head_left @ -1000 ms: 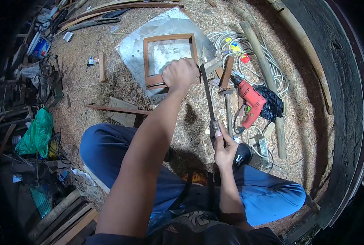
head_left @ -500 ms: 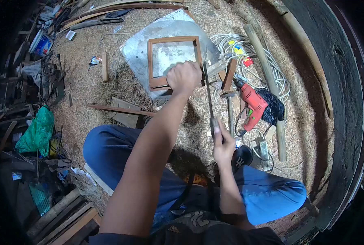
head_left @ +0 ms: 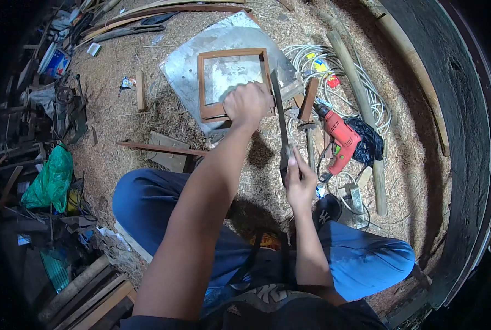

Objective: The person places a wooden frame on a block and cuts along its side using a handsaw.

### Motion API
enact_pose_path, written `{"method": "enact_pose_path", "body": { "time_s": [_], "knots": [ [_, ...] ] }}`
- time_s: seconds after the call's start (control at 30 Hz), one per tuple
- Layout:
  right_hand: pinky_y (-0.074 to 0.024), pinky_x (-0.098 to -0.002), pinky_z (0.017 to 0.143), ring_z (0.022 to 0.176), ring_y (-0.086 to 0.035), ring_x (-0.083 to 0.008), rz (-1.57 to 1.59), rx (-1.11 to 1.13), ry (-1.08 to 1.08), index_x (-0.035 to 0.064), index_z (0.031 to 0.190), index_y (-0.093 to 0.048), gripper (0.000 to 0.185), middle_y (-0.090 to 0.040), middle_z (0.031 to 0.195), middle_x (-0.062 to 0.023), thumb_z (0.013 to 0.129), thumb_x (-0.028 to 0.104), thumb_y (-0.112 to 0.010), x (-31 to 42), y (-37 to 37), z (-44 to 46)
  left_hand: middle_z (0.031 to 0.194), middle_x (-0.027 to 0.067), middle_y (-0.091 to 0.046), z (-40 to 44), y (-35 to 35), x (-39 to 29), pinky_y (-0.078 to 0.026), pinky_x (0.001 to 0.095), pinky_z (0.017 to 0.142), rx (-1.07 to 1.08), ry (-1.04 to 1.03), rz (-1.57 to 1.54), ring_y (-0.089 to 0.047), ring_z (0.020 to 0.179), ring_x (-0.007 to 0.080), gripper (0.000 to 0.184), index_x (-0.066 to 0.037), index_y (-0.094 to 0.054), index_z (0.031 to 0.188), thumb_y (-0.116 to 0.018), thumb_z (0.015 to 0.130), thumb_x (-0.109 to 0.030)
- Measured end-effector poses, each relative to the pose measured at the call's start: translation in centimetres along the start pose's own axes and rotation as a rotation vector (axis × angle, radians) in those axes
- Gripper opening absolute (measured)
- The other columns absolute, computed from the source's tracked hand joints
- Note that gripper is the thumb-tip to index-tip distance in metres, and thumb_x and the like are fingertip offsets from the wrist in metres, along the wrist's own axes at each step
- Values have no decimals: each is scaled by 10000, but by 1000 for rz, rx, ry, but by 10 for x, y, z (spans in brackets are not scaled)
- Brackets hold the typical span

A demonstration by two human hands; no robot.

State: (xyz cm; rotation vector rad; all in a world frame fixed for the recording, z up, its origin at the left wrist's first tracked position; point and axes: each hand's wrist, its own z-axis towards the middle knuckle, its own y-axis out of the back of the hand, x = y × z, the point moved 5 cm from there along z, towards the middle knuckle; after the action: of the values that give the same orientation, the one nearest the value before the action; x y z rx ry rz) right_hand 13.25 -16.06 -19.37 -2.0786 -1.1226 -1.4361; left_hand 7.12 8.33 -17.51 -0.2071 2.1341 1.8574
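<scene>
A brown wooden frame (head_left: 202, 82) lies on a pale, scuffed board (head_left: 182, 63) on the ground. My left hand (head_left: 248, 103) is closed round the frame's lower right corner. My right hand (head_left: 300, 179) grips the handle end of a long, narrow dark blade (head_left: 282, 118), perhaps a saw or file. That blade points away from me, its far part beside the frame's right side. Whether it touches the wood I cannot tell.
To the right are a red drill (head_left: 341, 140), a wood block (head_left: 309, 100), a coiled cable (head_left: 380, 104) and a round pole (head_left: 361, 88). A thin wood strip (head_left: 160, 147) lies left of my arm. Scrap and a green bag (head_left: 50, 179) are at the far left.
My right hand and the blade have moved slightly forward since half a second ago. My left hand keeps its hold on the frame's corner.
</scene>
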Motion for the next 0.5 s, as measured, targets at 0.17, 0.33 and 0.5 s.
{"method": "enact_pose_path", "body": {
  "time_s": [0.17, 0.33, 0.5],
  "knots": [
    [-398, -334, 1094, 1242, -593, -211, -33, -5, 25, -24, 1361, -599, 371, -676, 1292, -190, 1041, 161, -565, -15, 14, -27, 800, 237, -730, 1, -2, 1, -576, 470, 769, 15, 4, 12, -740, 788, 389, 441, -38, -788, 801, -517, 915, -367],
    [-414, -314, 1074, 1227, -606, -196, -62, -11, 63, -29, 1355, -602, 364, -665, 1312, -200, 1032, 136, -572, 8, -6, 7, 787, 239, -726, 0, -1, 1, -577, 473, 753, -19, -7, -4, -738, 770, 395, 432, -39, -786, 794, -518, 917, -355],
    [-389, -353, 1116, 1271, -587, -230, -51, -1, 118, -51, 1373, -578, 383, -657, 1316, -210, 1033, 125, -556, -12, 15, -39, 776, 250, -718, 1, -2, 1, -579, 489, 735, 20, 7, -15, -734, 757, 407, 424, -41, -778, 773, -515, 915, -340]
  ]
}}
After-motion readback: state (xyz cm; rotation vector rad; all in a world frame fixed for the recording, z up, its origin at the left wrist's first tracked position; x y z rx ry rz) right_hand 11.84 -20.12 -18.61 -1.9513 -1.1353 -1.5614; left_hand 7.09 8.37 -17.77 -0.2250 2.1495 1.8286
